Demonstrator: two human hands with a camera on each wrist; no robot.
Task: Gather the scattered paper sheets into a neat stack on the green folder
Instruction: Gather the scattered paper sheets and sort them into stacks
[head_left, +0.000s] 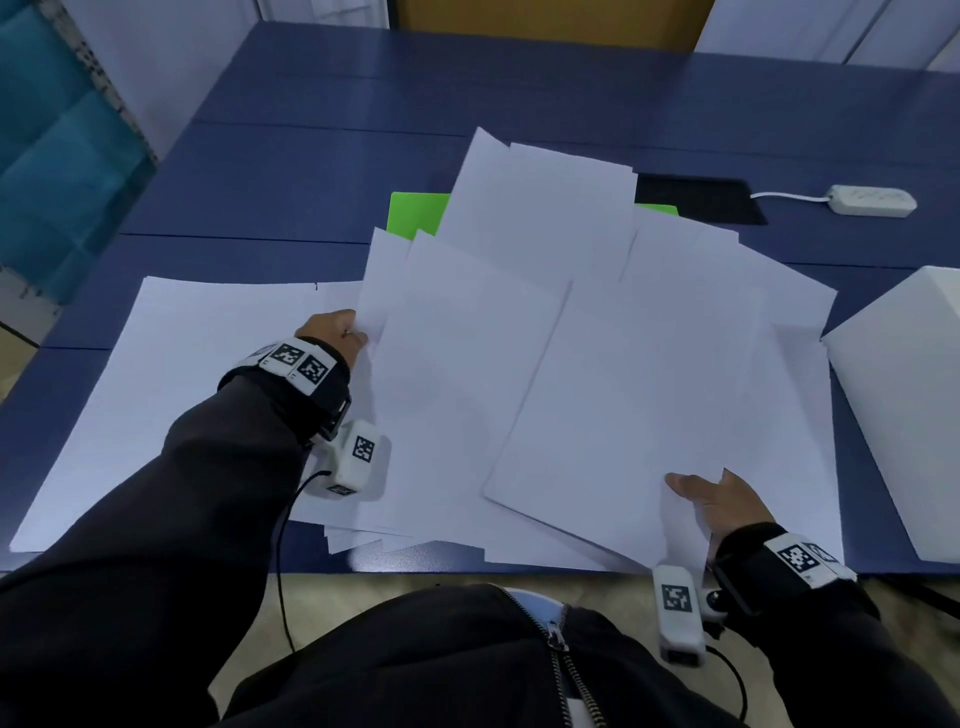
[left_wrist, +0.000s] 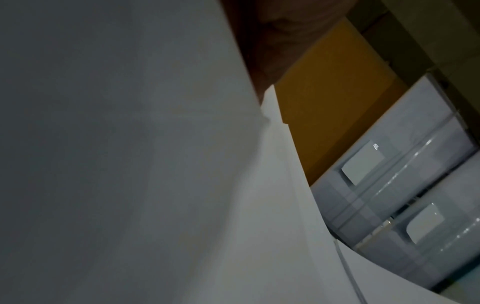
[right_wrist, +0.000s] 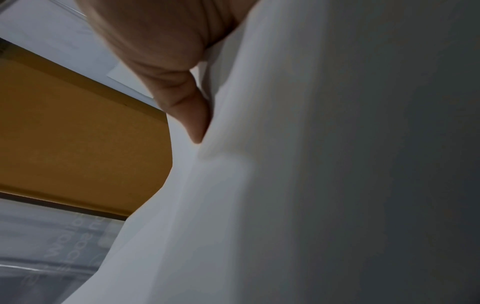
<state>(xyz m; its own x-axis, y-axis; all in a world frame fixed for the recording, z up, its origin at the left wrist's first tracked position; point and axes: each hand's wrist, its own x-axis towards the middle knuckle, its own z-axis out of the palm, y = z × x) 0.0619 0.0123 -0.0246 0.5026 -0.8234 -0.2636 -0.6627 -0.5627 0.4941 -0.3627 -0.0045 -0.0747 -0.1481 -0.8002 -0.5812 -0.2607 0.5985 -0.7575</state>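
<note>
A loose, fanned pile of white paper sheets (head_left: 597, 364) covers the middle of the blue table (head_left: 311, 171). The green folder (head_left: 415, 213) lies under the pile's far edge, with only its corners showing. My left hand (head_left: 337, 332) grips the pile's left edge, fingers hidden under the sheets. My right hand (head_left: 711, 499) holds the near right edge, thumb on top. In the right wrist view the thumb (right_wrist: 187, 111) presses on the paper (right_wrist: 311, 164). The left wrist view is mostly filled by paper (left_wrist: 130, 164).
A large white sheet (head_left: 171, 405) lies flat at the left under my left arm. A white box (head_left: 909, 415) stands at the right edge. A black pad (head_left: 696, 200) and a white power strip (head_left: 872, 200) sit behind the pile.
</note>
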